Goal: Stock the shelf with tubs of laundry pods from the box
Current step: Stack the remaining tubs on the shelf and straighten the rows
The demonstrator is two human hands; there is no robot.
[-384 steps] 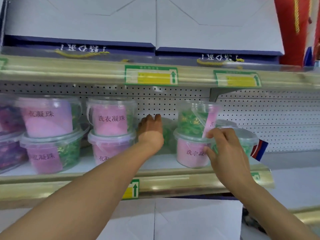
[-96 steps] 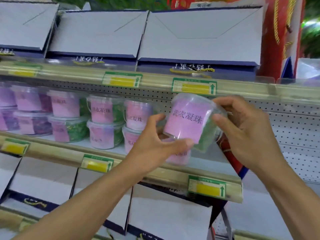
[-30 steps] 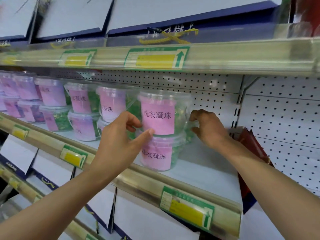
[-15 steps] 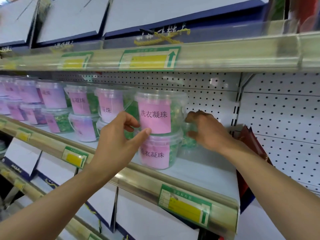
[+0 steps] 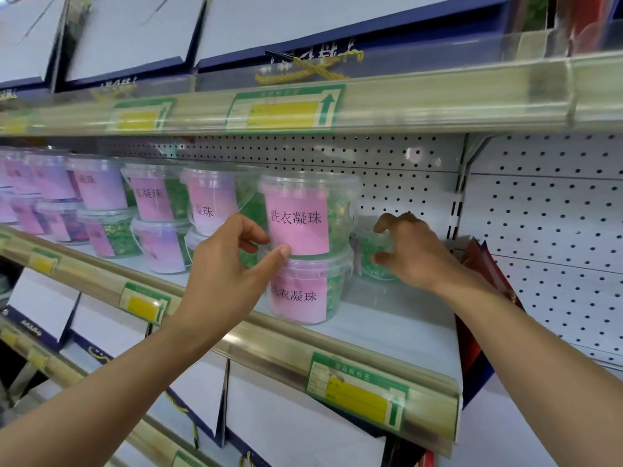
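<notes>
The left hand pinches the top tub between thumb and fingers at its lower rim, steadying it on the lower tub. The right hand curls round a rear tub behind the stack. These clear plastic tubs look light, rigid and slick; gripping under the lid's lip seems safest. Each holds green pods and stands on the shelf.
</notes>
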